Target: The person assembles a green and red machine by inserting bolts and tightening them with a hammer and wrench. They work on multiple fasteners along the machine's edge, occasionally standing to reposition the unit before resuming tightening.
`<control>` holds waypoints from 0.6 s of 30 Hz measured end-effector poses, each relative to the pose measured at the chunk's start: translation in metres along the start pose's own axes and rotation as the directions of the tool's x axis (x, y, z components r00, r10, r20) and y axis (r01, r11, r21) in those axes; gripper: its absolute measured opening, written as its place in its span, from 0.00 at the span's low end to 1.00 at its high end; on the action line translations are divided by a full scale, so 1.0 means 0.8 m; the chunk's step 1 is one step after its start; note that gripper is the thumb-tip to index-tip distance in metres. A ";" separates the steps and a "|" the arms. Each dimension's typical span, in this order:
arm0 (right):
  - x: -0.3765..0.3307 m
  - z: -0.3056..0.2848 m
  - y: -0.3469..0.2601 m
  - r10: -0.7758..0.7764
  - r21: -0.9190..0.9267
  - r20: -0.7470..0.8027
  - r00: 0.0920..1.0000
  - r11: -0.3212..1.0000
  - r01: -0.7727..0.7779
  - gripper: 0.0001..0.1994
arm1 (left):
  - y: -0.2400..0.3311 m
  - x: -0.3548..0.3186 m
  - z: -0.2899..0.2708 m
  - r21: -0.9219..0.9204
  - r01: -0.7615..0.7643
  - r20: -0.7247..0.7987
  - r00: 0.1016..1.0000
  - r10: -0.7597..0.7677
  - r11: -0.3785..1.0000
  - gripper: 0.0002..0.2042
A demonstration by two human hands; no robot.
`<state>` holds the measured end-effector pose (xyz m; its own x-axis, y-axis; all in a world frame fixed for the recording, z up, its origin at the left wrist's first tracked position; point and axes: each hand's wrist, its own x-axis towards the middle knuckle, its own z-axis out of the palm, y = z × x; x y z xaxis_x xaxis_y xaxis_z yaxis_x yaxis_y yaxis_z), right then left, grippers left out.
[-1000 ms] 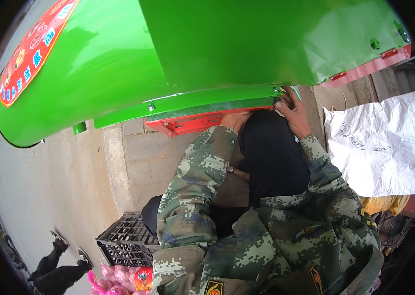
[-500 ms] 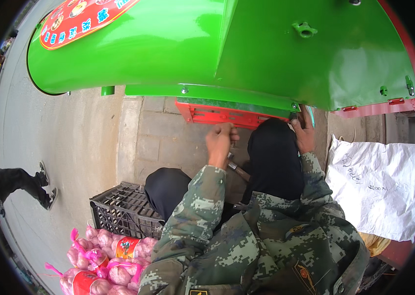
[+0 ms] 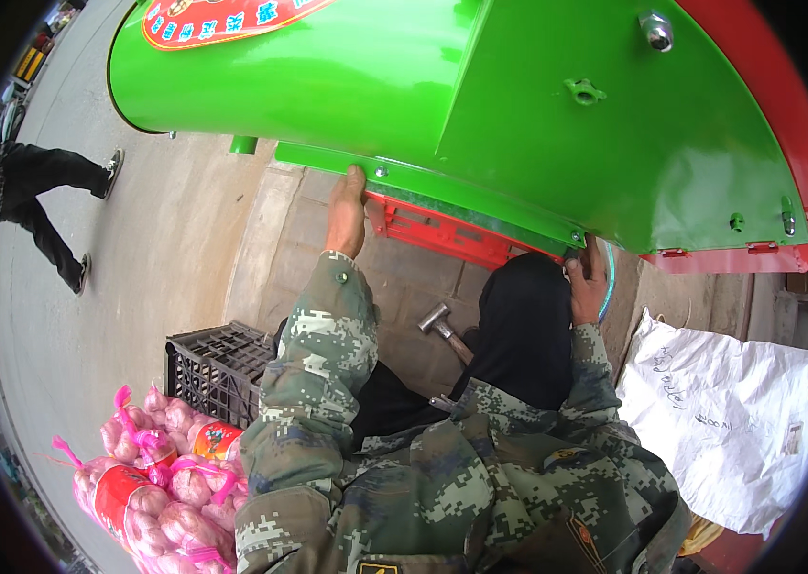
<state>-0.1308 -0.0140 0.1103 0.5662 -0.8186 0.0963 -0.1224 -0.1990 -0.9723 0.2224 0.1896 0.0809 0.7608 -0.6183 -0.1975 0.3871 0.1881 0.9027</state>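
A large green metal machine (image 3: 327, 96) fills the upper part of the head view, with a bolted flange (image 3: 461, 196) along its lower edge. Beneath that flange runs a red slotted metal frame (image 3: 442, 234). My left hand (image 3: 347, 218) grips the flange's left part beside a bolt (image 3: 382, 172); some of its fingers are hidden behind the edge. At the flange's right end, my right hand (image 3: 588, 282) is closed near another bolt (image 3: 577, 236), around something small and dark that I cannot make out. A hammer (image 3: 437, 320) with a metal head lies on the paving by my knee.
A black plastic crate (image 3: 218, 368) stands at my left, with net bags of garlic (image 3: 165, 469) in front of it. White sacking (image 3: 720, 411) lies at my right. A thin light-blue hose (image 3: 610, 282) hangs past my right hand. A person (image 3: 50, 191) walks at the far left.
My left hand has moved left and up from below the red frame to the flange's edge. The hammer shows more fully. My right hand stays at the right bolt. The view has shifted.
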 end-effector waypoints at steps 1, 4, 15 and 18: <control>-0.001 0.001 0.000 -0.010 0.003 -0.031 0.999 1.000 0.010 0.35 | 0.000 0.001 -0.004 0.003 -0.007 0.000 1.000 0.007 1.000 0.28; -0.002 0.004 -0.001 -0.017 0.080 -0.014 1.000 0.997 0.018 0.34 | 0.012 0.002 -0.006 -0.121 0.036 0.047 0.998 -0.030 0.992 0.29; -0.003 0.009 0.006 -0.085 -0.186 -0.007 0.996 0.979 0.082 0.33 | 0.043 0.041 0.012 -0.410 -0.086 -0.184 0.983 0.010 0.908 0.34; -0.003 0.009 0.007 -0.079 -0.161 0.007 0.997 0.984 0.079 0.33 | 0.043 0.051 0.018 -0.607 -0.220 -0.212 0.971 0.110 0.763 0.31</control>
<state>-0.1269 -0.0092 0.1027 0.5798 -0.7965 0.1717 -0.2070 -0.3478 -0.9145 0.2593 0.1596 0.1097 0.8920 -0.4175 -0.1734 0.4450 0.7428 0.5003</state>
